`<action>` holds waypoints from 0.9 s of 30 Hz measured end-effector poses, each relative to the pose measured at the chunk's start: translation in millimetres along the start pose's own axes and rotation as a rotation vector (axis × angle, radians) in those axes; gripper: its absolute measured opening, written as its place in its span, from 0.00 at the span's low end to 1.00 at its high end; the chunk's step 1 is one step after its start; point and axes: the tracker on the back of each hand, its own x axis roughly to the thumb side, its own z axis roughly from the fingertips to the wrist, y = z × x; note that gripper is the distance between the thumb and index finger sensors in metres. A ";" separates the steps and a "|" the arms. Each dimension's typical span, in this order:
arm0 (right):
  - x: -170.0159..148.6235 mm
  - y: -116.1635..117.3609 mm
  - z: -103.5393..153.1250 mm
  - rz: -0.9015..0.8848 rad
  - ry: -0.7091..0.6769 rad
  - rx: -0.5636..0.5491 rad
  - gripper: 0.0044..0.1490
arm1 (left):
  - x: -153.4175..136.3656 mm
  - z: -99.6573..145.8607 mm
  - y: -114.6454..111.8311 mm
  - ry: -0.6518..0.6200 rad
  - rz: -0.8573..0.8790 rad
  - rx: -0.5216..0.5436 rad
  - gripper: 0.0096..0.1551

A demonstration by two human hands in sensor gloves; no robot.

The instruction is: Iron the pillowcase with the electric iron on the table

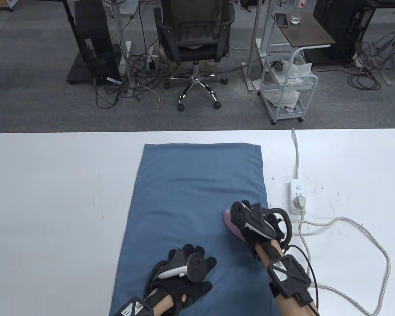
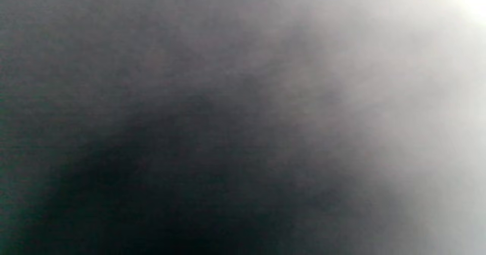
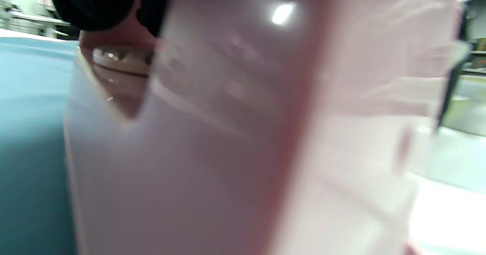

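A blue pillowcase [image 1: 197, 197] lies flat lengthwise on the white table [image 1: 52, 197]. My right hand [image 1: 255, 223] grips a pink electric iron [image 1: 232, 223] that rests on the pillowcase near its right edge. The iron [image 3: 228, 133] fills the right wrist view, with a gloved fingertip [image 3: 91, 4] at the top left and blue cloth [image 3: 30, 133] beside it. My left hand [image 1: 187, 266] rests flat on the near part of the pillowcase, fingers spread. The left wrist view is a dark blur.
A white power strip [image 1: 296, 197] lies right of the pillowcase with a plug in it. The iron's braided cord [image 1: 365, 230] loops over the table's right side. Beyond the far edge stand an office chair [image 1: 194, 42] and a white cart [image 1: 289, 89].
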 end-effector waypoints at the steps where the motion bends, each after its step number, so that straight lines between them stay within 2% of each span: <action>1: -1.6 0.5 -9.1 0.003 0.035 0.005 0.43 | 0.0 0.0 0.0 0.000 0.000 0.000 0.43; 5: -5.2 1.6 -25.3 -0.051 0.111 0.026 0.43 | 0.1 0.0 0.0 0.000 -0.001 0.000 0.43; 9: -6.0 -4.1 -23.1 -0.113 0.084 0.072 0.41 | 0.0 0.0 0.0 0.001 -0.002 0.000 0.43; 12: 7.2 -16.8 -0.4 -0.152 -0.049 -0.021 0.41 | 0.1 0.2 -0.1 0.001 -0.003 0.000 0.43; 17: 39.1 -21.2 40.4 -0.120 -0.261 0.002 0.42 | 0.1 0.1 0.0 0.001 -0.002 -0.001 0.43; 20: 49.3 -15.1 48.9 -0.112 -0.310 0.004 0.41 | 0.1 0.1 0.0 0.001 -0.002 -0.001 0.43; 24: 53.1 -9.9 39.5 -0.086 -0.295 -0.027 0.42 | -0.1 0.3 -0.3 0.002 -0.005 -0.003 0.43; 27: 50.0 -7.1 16.4 -0.114 -0.228 -0.040 0.42 | 0.1 0.1 -0.3 0.003 -0.008 -0.003 0.43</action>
